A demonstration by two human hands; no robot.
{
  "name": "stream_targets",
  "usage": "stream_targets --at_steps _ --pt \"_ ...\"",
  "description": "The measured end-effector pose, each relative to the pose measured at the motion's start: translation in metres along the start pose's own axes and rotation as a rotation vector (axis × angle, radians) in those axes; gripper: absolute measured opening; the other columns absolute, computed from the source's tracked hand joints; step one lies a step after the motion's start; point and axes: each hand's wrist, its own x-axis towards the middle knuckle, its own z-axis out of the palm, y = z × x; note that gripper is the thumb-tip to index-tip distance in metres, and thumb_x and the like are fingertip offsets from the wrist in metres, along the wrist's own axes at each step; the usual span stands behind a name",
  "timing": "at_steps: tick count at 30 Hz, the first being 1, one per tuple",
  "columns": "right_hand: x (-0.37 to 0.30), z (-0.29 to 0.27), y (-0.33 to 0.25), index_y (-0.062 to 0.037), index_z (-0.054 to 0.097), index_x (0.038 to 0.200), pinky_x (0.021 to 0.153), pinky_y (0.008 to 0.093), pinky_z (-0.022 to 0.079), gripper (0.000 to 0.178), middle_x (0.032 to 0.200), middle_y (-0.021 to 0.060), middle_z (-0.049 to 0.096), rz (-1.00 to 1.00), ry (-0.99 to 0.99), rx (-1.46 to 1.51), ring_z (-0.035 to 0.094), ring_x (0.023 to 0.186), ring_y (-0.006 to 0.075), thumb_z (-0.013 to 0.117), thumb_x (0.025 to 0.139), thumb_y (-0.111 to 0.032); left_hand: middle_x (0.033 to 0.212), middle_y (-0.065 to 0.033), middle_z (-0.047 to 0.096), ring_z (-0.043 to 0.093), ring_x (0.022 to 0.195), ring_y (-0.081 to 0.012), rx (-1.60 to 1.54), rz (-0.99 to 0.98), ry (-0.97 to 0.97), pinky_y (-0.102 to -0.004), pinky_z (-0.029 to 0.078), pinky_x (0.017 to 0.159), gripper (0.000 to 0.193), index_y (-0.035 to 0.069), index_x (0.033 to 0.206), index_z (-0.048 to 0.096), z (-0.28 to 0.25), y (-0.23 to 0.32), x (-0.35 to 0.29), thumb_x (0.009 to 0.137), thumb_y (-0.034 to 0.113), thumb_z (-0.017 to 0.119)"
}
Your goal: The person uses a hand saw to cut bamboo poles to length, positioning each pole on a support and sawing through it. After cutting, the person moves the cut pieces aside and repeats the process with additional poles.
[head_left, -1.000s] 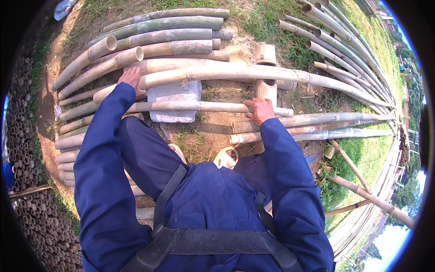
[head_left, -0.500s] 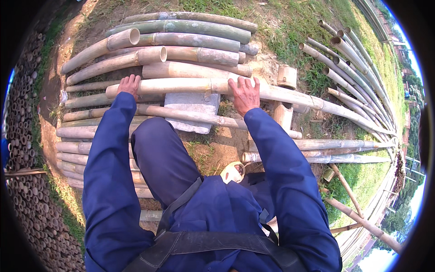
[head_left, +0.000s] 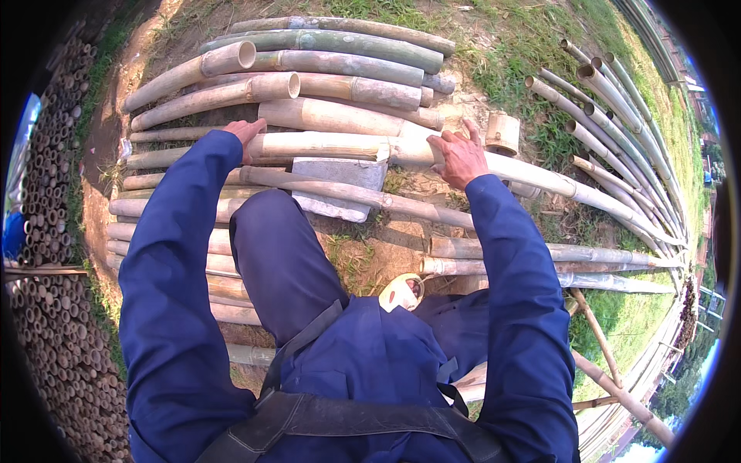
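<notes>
A long pale bamboo pole (head_left: pixel 332 144) lies crosswise in front of me, over a grey stone block (head_left: pixel 340 202). My left hand (head_left: pixel 245 139) is closed on its left end, the fingertips partly hidden. Farther right along the pole, my right hand (head_left: pixel 461 158) rests with fingers spread and one finger raised. A thinner bamboo pole (head_left: pixel 340 187) runs below it, nearer my raised knee. Just beyond lies another thick pale bamboo pole (head_left: pixel 332 118).
Several bamboo poles (head_left: pixel 355 46) lie stacked at the far side, with more under my left arm. A short bamboo piece (head_left: pixel 503 133) stands beyond my right hand. Long poles (head_left: pixel 617 116) fan out at the right. A large pile of cut bamboo ends (head_left: pixel 65 347) fills the left.
The pale bamboo pole has shifted to the right. My right hand has moved right along with it and its fingers have spread. My left hand is now at the pole's end.
</notes>
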Motion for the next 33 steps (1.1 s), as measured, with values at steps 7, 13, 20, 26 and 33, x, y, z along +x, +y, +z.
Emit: stream_targets --at_steps 7,13,20,26,33 --pt "0.02 -0.01 0.026 -0.0235 0.054 0.143 0.124 0.057 0.012 0.073 0.136 0.0079 0.064 0.133 -0.208 -0.066 0.053 0.134 0.0276 0.084 0.077 -0.036 0.124 -0.0132 0.062 0.058 0.119 -0.0348 0.118 0.062 0.331 -0.0449 0.043 0.104 0.072 0.01 0.122 0.055 0.017 0.003 0.005 0.061 0.026 0.089" --pt "0.008 0.016 -0.047 -0.0163 0.044 0.149 0.122 0.0612 0.01 0.082 0.15 0.013 0.048 -0.016 0.125 -0.112 0.037 0.147 0.0291 0.08 0.079 -0.04 0.125 -0.0123 0.056 0.054 0.122 -0.0314 0.244 0.136 0.669 -0.0432 0.04 0.109 0.08 0.007 0.134 0.049 0.09 -0.008 -0.016 0.068 0.031 0.088" --pt "0.046 0.065 -0.12 -0.0125 0.042 0.149 0.121 0.0616 0.013 0.084 0.145 0.0148 0.048 -0.031 0.423 -0.181 0.042 0.141 0.0298 0.076 0.073 -0.026 0.127 -0.015 0.053 0.054 0.12 -0.0322 0.237 -0.088 0.582 -0.0423 0.041 0.105 0.083 0.008 0.131 0.043 0.087 0.0 0.003 0.065 0.024 0.089" --pt "0.066 0.049 -0.115 -0.0114 0.047 0.137 0.118 0.0642 0.015 0.077 0.12 0.0113 0.054 0.049 0.182 0.022 0.052 0.123 0.0285 0.078 0.068 -0.028 0.111 -0.0106 0.055 0.059 0.107 -0.0299 0.095 -0.024 0.502 -0.0411 0.044 0.095 0.077 0.011 0.119 0.048 0.072 -0.009 0.015 0.056 0.021 0.092" --pt "0.063 0.042 -0.119 -0.0151 0.05 0.134 0.117 0.0604 0.018 0.072 0.118 0.0091 0.055 0.006 0.258 0.01 0.052 0.123 0.0268 0.082 0.072 -0.035 0.106 -0.0098 0.058 0.063 0.103 -0.0316 0.144 0.055 0.539 -0.0427 0.05 0.091 0.068 0.012 0.112 0.058 0.074 -0.014 0.015 0.055 0.024 0.092"
